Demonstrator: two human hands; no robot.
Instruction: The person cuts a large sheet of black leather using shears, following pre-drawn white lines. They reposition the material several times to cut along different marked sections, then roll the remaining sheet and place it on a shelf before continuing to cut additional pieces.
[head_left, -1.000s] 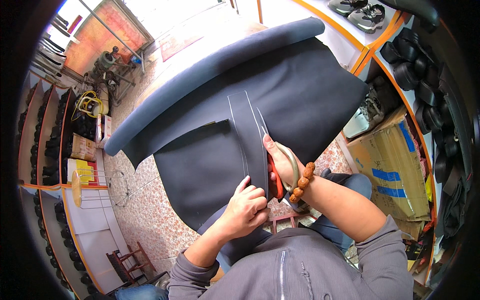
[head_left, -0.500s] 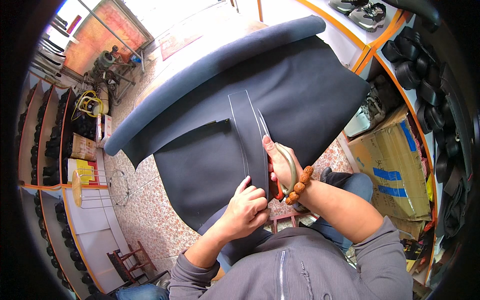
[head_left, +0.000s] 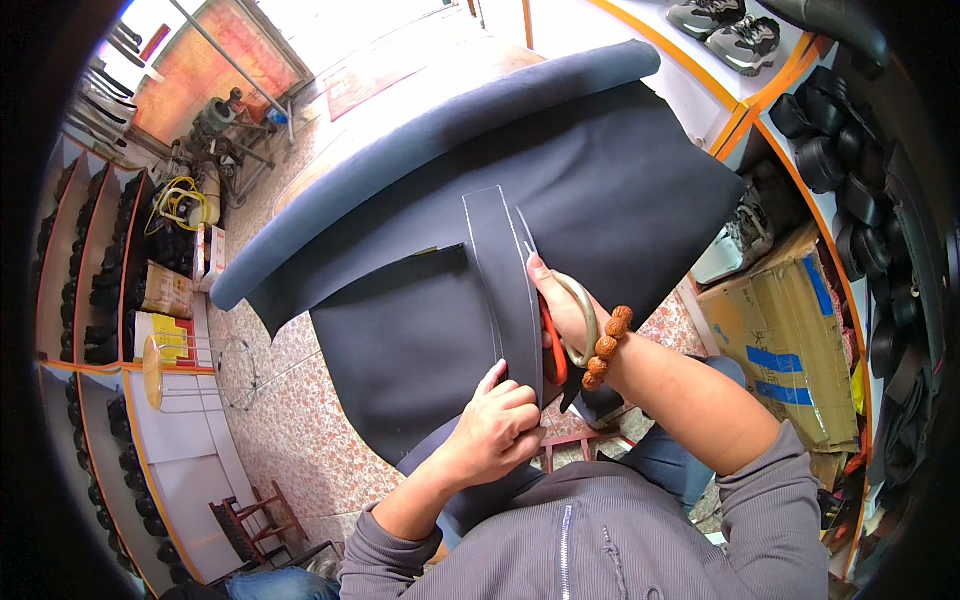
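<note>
A large sheet of black leather-like material (head_left: pixel 390 350) spreads before me, its far part rolled up with a blue-grey underside. White lines mark a long narrow strip (head_left: pixel 505 270) in its middle. My right hand (head_left: pixel 568 315) is closed round red-handled scissors (head_left: pixel 553 350), whose blades lie along the strip's right line. A bangle and a brown bead bracelet circle that wrist. My left hand (head_left: pixel 495 430) grips the strip's near end, index finger lying on the left line. A cut (head_left: pixel 440 250) opens the sheet left of the strip.
Shelves of dark shoes (head_left: pixel 105 290) line the left wall, with a wire-legged stool (head_left: pixel 155 373) beside them. A cardboard box (head_left: pixel 780 340) with blue tape stands at the right, below sneakers (head_left: pixel 745 45). Rolled black belts or straps (head_left: pixel 850 170) hang nearby. Machinery (head_left: pixel 225 135) stands at the back left.
The scissors' red handle shows more between my right hand and the strip. A cut edge of the sheet now hangs apart below that hand. My left hand keeps its hold.
</note>
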